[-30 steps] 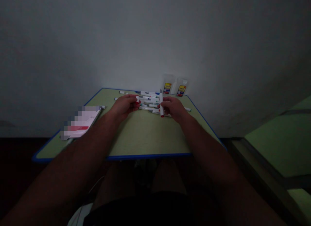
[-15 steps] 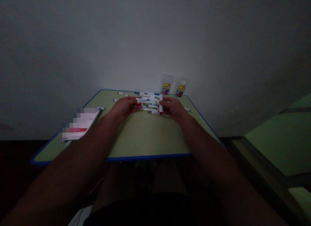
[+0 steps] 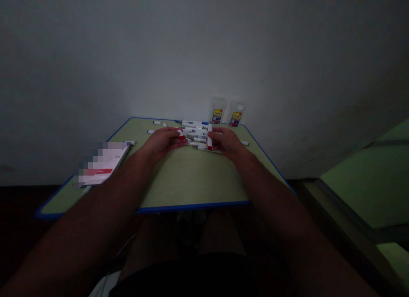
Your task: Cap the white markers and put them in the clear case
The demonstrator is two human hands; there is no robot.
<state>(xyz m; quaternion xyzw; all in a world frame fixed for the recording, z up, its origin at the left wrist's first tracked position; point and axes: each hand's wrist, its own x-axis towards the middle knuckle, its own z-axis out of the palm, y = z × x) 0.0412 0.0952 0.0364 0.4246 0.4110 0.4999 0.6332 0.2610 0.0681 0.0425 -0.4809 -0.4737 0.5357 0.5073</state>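
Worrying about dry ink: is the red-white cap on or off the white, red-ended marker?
Off: left hand holds the cap, right hand the marker, apart.

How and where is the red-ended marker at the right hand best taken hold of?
Probably around mid-barrel, pinched from the right, as the right hand does: the marker is straight and slim, pointing away from the person with its red end nearest. That grip leaves both ends uncovered, and the left hand is on the other side.
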